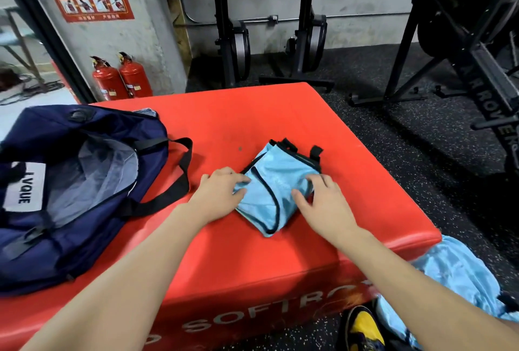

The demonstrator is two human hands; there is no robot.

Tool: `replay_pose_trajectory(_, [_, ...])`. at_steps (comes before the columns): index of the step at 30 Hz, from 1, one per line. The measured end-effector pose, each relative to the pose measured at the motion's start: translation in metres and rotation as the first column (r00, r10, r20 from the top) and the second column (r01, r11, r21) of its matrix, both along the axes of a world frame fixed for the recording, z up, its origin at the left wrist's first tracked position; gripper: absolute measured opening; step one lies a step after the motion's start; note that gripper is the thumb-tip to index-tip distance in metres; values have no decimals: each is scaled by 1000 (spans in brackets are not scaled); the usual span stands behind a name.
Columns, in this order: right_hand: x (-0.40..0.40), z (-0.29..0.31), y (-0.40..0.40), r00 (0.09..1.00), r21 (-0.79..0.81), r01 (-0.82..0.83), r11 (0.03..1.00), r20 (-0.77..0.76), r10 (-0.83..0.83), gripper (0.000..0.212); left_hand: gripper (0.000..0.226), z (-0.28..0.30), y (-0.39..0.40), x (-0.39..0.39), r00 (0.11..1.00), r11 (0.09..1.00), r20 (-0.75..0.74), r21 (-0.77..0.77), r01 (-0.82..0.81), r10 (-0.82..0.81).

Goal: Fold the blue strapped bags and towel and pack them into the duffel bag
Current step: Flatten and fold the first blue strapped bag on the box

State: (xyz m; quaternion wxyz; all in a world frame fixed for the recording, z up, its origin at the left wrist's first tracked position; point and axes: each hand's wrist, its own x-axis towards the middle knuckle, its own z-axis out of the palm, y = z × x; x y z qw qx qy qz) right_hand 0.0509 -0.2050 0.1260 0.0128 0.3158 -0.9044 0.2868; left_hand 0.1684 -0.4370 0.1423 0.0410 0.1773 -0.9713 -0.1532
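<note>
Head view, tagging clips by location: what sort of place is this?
Most likely a gym: a red padded plyo box, black exercise machines along the wall, speckled rubber flooring.

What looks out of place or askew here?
A crumpled light blue fabric hangs off the red soft box's near right corner toward the floor, unfolded. The folded blue bag and open duffel bag sit squarely on the box.

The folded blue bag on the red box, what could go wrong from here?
1. The folded blue bag may spring open when lifted: left hand and right hand only press it flat.
2. Its black straps stick out and could snag the duffel bag opening.
</note>
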Motion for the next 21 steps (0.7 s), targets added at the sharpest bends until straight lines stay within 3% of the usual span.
replay_pose_trajectory(3, [-16, -4, 0, 999, 31, -53, 998, 7, 52, 55, 39, 4, 11, 15, 997, 995, -4, 48, 82, -82])
replay_pose_trajectory(7, [-11, -1, 0, 975, -40, -216, 975, -70, 213, 42, 38, 4, 30, 40, 985, 983, -51, 69, 168, -165])
replay_pose_trajectory(12, [15, 7, 9, 805, 67, -585, 808, -71, 589, 34, 42, 0, 38, 62, 976, 974, -112, 110, 196, -184])
replay_pose_trajectory(15, [29, 6, 15, 784, 136, -605, 785, -71, 617, 38, 37, -2, 35, 68, 981, 982, -142, 112, 150, -133])
replay_pose_trajectory(18, [35, 3, 14, 780, 139, -585, 799, -176, 601, 23, 26, 0, 36, 69, 956, 978, -228, 57, 202, -184])
replay_pose_trajectory(21, [37, 6, 9, 830, 51, -553, 832, -57, 555, 20, 48, 2, 43, 68, 929, 958, -237, -21, 287, -284])
